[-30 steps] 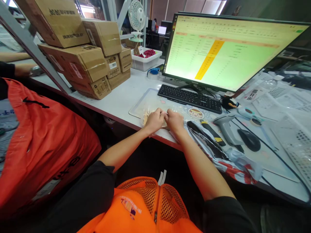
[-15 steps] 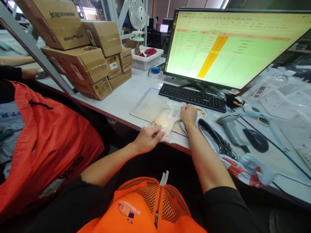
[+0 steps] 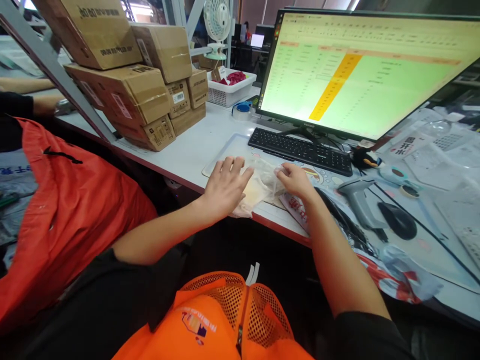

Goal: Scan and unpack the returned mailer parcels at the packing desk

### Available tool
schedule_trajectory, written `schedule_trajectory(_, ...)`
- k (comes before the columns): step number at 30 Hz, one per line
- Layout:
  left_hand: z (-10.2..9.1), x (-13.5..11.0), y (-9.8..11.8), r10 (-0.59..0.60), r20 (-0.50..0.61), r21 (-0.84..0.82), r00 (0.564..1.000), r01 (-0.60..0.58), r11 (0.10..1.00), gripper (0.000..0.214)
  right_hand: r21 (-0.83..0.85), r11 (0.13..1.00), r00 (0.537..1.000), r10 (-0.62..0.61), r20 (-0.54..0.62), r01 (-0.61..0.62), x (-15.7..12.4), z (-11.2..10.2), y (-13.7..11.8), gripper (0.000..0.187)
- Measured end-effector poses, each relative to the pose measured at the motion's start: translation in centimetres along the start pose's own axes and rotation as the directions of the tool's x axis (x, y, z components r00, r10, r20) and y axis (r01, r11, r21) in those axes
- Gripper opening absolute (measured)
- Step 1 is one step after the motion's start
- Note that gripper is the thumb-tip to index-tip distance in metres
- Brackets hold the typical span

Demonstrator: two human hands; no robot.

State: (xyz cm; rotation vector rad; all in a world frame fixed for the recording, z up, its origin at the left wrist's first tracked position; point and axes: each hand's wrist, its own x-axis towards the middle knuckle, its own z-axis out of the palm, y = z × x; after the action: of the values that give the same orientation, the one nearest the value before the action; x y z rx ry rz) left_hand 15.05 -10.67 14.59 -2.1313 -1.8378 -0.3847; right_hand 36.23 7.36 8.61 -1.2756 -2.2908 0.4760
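Note:
A clear plastic bag [image 3: 257, 190] with something pale yellow inside lies at the desk's front edge, partly over a mat [image 3: 225, 152]. My left hand [image 3: 226, 189] rests at the bag's left side, palm down, with its fingers stretched out. At the bag's other end, my right hand [image 3: 295, 180] pinches the crumpled plastic between thumb and fingers. Below my right wrist lies a white packet with red print [image 3: 294, 207], partly hidden by the forearm. What exactly the pale content is cannot be made out.
A keyboard [image 3: 300, 150] and a monitor [image 3: 356, 75] stand behind the bag. To the right lie a barcode scanner [image 3: 362, 205] and a mouse [image 3: 397, 220]. Cardboard boxes [image 3: 127, 95] are stacked at the left, above a large red bag [image 3: 82, 190]. Another person's arm [image 3: 45, 105] shows far left.
My left hand has let go of the bag's near corner, opened out and moved up and forward over its left side. My right hand has turned slightly and still grips the plastic.

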Motion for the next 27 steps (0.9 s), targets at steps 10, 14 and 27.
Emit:
schedule_trajectory(10,4.0,6.3,1.6,0.265,0.525,-0.232,0.809,-0.163,0.959,0.03,0.012,1.0,0.982,-0.01,0.189,0.008,-1.4,-0.6,-0.8,0.048)
schedule_trajectory(14,6.9,8.6,-0.3,0.186,0.6,-0.247,0.778,-0.041,0.968,0.076,0.004,1.0,0.986,0.026,0.164,-0.027,-2.2,0.7,0.5,0.054)
schedule_trajectory(27,4.7,4.0,-6.0,-0.397,-0.16,-0.984,0.904,-0.112,0.141,0.038,-0.143,0.976,0.981,0.145,-0.131,-0.164,-4.4,2.4,0.3,0.031)
